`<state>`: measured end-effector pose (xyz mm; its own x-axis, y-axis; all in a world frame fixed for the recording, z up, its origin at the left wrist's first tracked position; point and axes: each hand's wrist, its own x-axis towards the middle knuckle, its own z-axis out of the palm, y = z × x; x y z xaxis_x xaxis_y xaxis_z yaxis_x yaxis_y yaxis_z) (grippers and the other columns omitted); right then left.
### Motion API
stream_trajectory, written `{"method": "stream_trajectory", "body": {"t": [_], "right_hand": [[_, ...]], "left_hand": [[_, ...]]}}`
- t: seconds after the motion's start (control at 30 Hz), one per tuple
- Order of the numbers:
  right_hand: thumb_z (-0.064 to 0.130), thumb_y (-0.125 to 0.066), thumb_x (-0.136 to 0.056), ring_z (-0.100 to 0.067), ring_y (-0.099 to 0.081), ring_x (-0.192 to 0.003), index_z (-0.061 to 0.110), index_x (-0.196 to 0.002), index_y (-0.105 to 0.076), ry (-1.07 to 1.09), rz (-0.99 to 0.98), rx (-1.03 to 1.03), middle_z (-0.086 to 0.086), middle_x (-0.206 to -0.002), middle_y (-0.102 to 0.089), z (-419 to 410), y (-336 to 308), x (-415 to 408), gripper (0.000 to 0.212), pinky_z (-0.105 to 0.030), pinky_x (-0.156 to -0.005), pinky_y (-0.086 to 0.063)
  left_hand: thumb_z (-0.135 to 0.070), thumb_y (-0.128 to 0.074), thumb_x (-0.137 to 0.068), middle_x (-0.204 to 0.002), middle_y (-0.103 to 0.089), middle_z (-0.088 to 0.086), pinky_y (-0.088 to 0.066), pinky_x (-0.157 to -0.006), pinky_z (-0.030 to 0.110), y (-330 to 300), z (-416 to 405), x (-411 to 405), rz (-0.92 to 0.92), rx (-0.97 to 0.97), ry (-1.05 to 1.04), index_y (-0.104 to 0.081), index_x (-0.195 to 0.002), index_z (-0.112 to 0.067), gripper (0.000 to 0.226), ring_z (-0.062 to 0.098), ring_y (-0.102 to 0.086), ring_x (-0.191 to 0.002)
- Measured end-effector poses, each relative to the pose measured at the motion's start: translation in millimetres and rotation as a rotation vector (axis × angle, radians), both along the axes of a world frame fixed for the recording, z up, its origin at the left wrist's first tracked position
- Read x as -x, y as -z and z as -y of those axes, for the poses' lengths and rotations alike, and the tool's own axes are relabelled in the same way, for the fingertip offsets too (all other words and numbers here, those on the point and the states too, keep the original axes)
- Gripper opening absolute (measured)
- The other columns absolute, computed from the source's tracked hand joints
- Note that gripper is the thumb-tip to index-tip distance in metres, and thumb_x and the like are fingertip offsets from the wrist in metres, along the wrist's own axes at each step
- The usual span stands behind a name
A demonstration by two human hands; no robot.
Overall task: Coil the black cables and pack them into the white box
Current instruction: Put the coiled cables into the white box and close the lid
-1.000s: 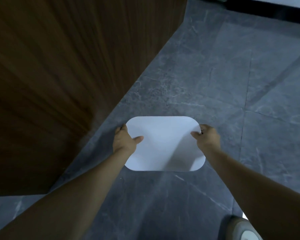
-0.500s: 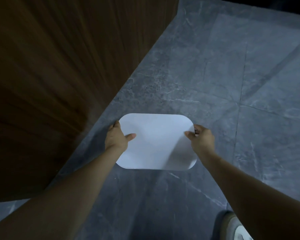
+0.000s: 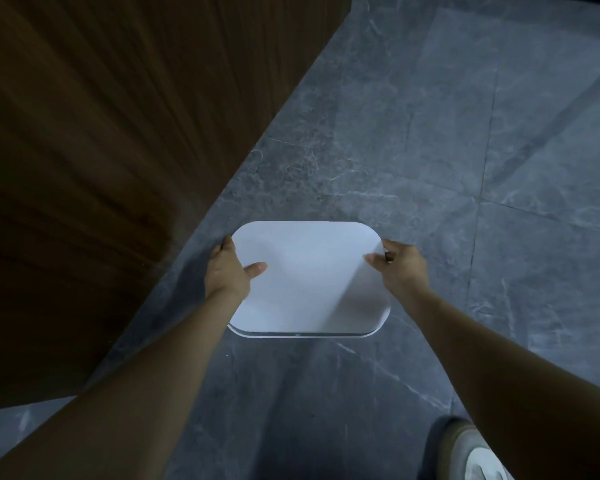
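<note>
A: Wide grey tiled floor (image 3: 413, 140) opening up ahead and to the right, while a dark wooden panel (image 3: 118, 150) runs close along the left, its lower edge near the box's left side.

B: And the white box (image 3: 309, 282) sits right in the middle, held above the floor. Left hand (image 3: 227, 271) grasping its left edge, thumb lying on top; right hand (image 3: 400, 268) clamped on the right edge, thumb over the top too.

A: Fingers tucked out of sight under both edges. Inside hidden as well, top surface covers everything.

B: A shoe (image 3: 471, 452) is cut off at the bottom right.

A: The box itself: plain white, rounded corners, a thin rim peeking along the near edge.
</note>
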<state>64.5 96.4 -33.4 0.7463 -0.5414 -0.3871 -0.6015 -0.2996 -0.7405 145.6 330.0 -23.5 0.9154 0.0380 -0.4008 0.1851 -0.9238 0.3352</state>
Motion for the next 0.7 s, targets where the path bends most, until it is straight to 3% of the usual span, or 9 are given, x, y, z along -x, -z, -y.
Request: {"method": "stream_trajectory", "body": {"t": [0.33, 0.53, 0.6, 0.7], "right_hand": [[0.016, -0.062, -0.089, -0.028, -0.061, -0.105, 0.015, -0.123, -0.061, -0.070, -0.017, -0.001, -0.011, -0.112, -0.068, -10.5, -5.1, 17.2, 0.034, -0.030, -0.085, -0.044], [0.019, -0.064, -0.088, -0.028, -0.062, -0.102, 0.014, -0.116, -0.066, -0.047, -0.037, -0.013, -0.012, -0.104, -0.069, -5.8, -0.6, 14.5, 0.028, -0.034, -0.086, -0.047], [0.020, -0.066, -0.086, -0.030, -0.063, -0.098, 0.010, -0.108, -0.069, -0.028, -0.043, -0.016, -0.015, -0.099, -0.070, -6.4, -0.4, 15.2, 0.024, -0.037, -0.085, -0.048], [0.019, -0.066, -0.086, -0.030, -0.063, -0.096, 0.007, -0.106, -0.068, -0.016, -0.057, -0.023, -0.016, -0.100, -0.070, -7.8, -3.2, 15.1, 0.024, -0.037, -0.084, -0.048]], "left_hand": [[-0.043, -0.062, -0.086, -0.156, -0.019, 0.014, -0.031, -0.109, 0.037, 5.1, -11.4, 17.1, -0.028, -0.013, -0.004, -0.012, -0.151, -0.007, 0.090, 0.031, -0.024, -0.142], [-0.042, -0.060, -0.087, -0.157, -0.015, 0.013, -0.035, -0.106, 0.039, 6.4, -8.3, 16.1, -0.051, -0.017, -0.019, -0.011, -0.151, -0.007, 0.088, 0.033, -0.027, -0.141], [-0.040, -0.058, -0.089, -0.157, -0.014, 0.012, -0.035, -0.106, 0.038, 6.0, -7.0, 22.7, 0.022, -0.080, 0.006, -0.012, -0.151, -0.011, 0.083, 0.032, -0.025, -0.140], [-0.030, -0.048, -0.097, -0.156, -0.015, 0.004, -0.030, -0.108, 0.031, 7.1, 5.2, 33.5, 0.218, -0.158, 0.247, -0.018, -0.150, -0.025, 0.061, 0.026, -0.022, -0.138]]}}
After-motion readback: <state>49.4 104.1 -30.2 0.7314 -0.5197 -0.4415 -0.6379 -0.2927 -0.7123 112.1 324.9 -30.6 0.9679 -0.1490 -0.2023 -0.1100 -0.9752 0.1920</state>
